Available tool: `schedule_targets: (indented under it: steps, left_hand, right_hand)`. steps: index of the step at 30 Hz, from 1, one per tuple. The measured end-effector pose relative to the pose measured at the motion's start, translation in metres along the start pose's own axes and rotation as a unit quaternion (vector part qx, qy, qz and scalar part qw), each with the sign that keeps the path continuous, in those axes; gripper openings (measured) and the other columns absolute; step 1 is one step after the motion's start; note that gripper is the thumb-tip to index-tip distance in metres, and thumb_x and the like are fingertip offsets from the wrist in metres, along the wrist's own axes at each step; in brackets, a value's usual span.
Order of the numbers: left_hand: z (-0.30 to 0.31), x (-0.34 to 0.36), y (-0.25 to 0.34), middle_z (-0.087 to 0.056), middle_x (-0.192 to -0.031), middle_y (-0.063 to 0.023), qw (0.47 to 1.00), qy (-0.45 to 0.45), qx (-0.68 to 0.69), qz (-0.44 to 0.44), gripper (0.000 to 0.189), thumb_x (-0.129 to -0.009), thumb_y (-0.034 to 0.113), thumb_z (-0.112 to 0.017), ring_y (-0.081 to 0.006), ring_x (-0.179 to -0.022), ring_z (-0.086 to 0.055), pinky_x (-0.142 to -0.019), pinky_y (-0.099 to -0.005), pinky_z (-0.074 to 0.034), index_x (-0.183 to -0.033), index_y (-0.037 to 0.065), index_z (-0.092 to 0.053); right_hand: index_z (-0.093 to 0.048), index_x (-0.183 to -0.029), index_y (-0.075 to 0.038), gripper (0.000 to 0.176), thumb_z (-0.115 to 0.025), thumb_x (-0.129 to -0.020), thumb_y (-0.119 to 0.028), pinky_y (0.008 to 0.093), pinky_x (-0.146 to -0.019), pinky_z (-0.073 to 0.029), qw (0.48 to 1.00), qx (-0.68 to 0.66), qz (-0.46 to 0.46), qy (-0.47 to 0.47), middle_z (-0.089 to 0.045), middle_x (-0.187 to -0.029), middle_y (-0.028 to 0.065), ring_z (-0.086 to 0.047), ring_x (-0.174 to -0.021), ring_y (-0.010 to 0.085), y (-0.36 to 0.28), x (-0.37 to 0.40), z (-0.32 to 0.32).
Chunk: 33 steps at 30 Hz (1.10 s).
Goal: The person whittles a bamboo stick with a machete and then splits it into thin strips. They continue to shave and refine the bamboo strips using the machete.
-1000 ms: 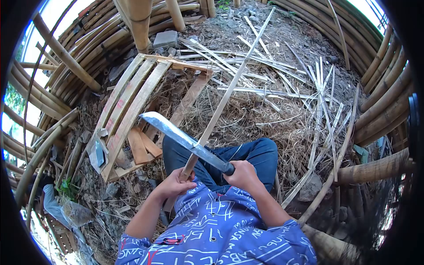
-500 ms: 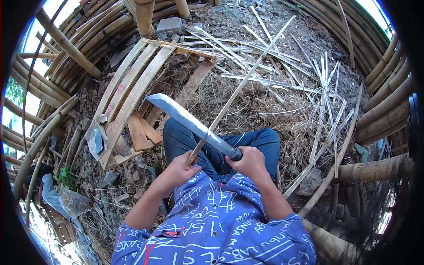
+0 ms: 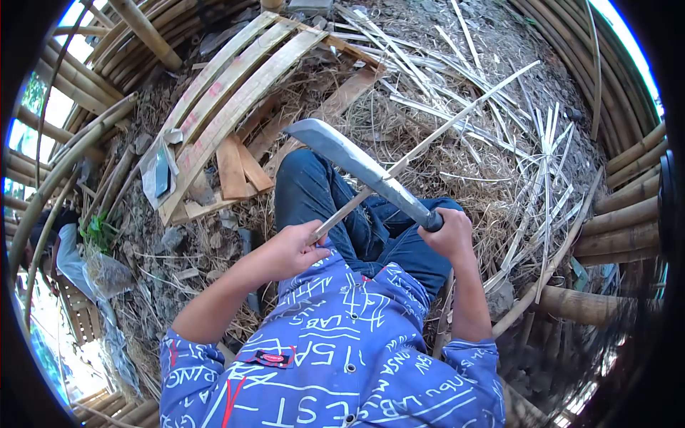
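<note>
My left hand is closed around the near end of a long, thin bamboo strip, which slants away to the upper right. My right hand grips the dark handle of a machete. Its broad blade points to the upper left and lies across the strip above my lap. Blade and strip appear to touch where they cross, in front of the left hand. Both hands are over my bent legs in blue jeans.
Pale split strips lie scattered on the ground ahead and in a bundle on the right. Slatted wood lies ahead left, with a phone-like object at its corner. Bamboo poles surround the spot. A person is partly visible at far left.
The machete has slid along the strip, away from my left hand, so the hands are farther apart. My view has shifted, and the surroundings sit differently in the frame.
</note>
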<state>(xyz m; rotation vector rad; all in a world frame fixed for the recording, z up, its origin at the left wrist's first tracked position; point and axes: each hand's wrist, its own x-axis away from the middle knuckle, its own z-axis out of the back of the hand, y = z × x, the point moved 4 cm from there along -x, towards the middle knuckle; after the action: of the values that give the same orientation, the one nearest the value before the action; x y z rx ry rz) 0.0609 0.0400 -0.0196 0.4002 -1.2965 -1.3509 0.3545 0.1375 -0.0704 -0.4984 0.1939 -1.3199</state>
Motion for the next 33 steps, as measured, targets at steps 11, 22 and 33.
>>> schedule_targets:
  steps: [11,22,33]
  left_hand:
    - [0.0,-0.01,-0.015,-0.054,-0.066,-0.0106,0.999,0.026,0.029,0.021,0.025,-0.086,0.017,-0.07,-0.0168,-0.061,-0.052,-0.059,-0.0314,-0.045,-0.092,0.0,-0.052]
    - [-0.012,-0.001,-0.007,-0.049,-0.061,-0.0119,0.995,0.062,-0.049,-0.06,0.02,-0.09,0.011,-0.065,-0.02,-0.054,-0.046,-0.053,-0.0353,-0.04,-0.095,0.0,-0.049]
    - [-0.02,-0.019,-0.002,-0.056,-0.068,-0.0176,0.992,0.079,-0.001,-0.096,0.021,-0.092,0.015,-0.063,-0.0303,-0.059,-0.057,-0.056,-0.0404,-0.043,-0.095,0.0,-0.05]
  right_hand:
    - [-0.07,-0.078,-0.007,0.026,-0.073,-0.066,-0.03,0.045,-0.069,-0.053,0.989,-0.135,-0.04,-0.048,-0.067,-0.07,0.0179,-0.066,-0.072,0.038,-0.041,0.018,-0.022]
    - [-0.072,-0.078,-0.008,0.026,-0.075,-0.065,-0.03,0.0441,-0.07,-0.053,1.0,-0.001,-0.024,-0.007,-0.068,-0.072,0.0159,-0.067,-0.073,0.0363,-0.024,-0.013,-0.011]
    - [-0.07,-0.077,-0.005,0.025,-0.072,-0.066,-0.028,0.045,-0.071,-0.053,0.994,-0.113,-0.009,-0.014,-0.067,-0.071,0.019,-0.065,-0.072,0.0397,-0.052,0.0,-0.027]
